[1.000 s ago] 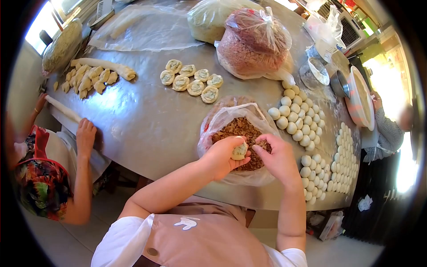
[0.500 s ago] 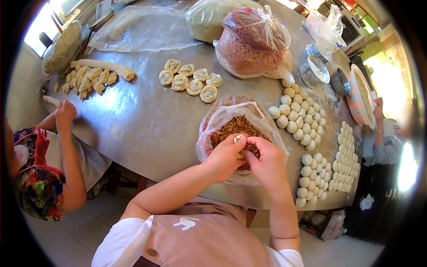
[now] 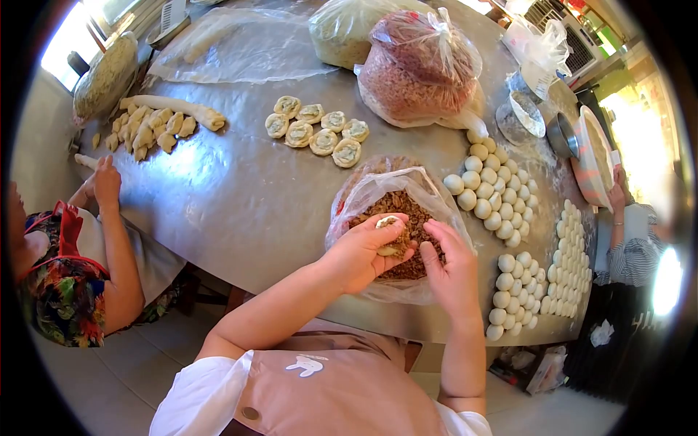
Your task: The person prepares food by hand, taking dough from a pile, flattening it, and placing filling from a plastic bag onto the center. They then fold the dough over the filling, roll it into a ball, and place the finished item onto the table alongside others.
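One dough piece (image 3: 395, 248) sits in the left hand (image 3: 355, 256).

Dough piece (image 3: 392, 250): was partly covered by the left hand (image 3: 362, 256), its underside out of sight.
Brown filling (image 3: 396, 202): lay partly hidden beneath the left and right hand (image 3: 452, 267).
Pale bag (image 3: 340, 40): stood partly behind the pink bag (image 3: 418, 76), its top cut off.
Co-worker (image 3: 631, 254) beyond the tabletop's (image 3: 240, 218) right edge: head was blurred.
Co-worker at the left edge (image 3: 69, 291): one hand was mostly hidden.

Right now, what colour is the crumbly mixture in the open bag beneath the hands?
The crumbly mixture is brown, seen best in the head view.
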{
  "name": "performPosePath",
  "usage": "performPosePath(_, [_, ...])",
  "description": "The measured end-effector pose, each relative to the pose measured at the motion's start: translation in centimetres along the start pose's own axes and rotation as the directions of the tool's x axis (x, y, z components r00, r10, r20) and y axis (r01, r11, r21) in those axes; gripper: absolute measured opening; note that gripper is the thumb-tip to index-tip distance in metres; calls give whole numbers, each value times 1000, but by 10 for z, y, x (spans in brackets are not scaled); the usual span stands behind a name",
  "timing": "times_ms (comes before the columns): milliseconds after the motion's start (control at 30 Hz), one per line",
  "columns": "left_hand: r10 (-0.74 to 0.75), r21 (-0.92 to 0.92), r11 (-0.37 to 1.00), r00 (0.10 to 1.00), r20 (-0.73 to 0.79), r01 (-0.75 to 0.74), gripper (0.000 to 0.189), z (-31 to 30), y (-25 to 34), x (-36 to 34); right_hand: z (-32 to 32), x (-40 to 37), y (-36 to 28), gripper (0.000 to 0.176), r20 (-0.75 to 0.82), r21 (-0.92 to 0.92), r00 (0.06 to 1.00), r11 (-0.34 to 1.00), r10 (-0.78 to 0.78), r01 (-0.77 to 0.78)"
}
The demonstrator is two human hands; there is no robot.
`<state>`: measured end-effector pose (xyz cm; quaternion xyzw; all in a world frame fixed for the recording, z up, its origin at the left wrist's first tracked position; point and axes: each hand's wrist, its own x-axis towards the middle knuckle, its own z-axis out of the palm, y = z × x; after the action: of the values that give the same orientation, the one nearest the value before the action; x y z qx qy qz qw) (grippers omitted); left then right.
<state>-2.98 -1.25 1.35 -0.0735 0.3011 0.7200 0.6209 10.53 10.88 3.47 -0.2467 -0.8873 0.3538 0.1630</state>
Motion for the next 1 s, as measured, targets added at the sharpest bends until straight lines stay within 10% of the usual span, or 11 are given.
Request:
performPosePath(133, [-97, -16, 995, 995, 33, 98, 30, 9, 0, -4, 8, -7, 2, 84, 49, -128, 979, 970, -200, 205])
performPosePath(267, [-129, 39, 991, 985, 116, 126, 31, 8, -8, -4, 21, -8, 2, 93, 42, -218, 963, 938, -266, 269])
performPosePath(667, [-132, 255, 959, 991, 5, 126, 28, 16, -15, -4, 46, -8, -2, 75, -193, -124, 944, 961, -268, 247])
performPosePath(767, [-148, 31, 989, 963, 226, 145, 31, 4, -15, -2, 44, -5, -5, 66, -253, -61, 921, 955, -297, 291])
performPosePath(1000, [-194, -21, 981, 981, -20, 193, 36, 16, -19, -1, 48, -10, -3, 41, -278, 74, 944, 975, -180, 208])
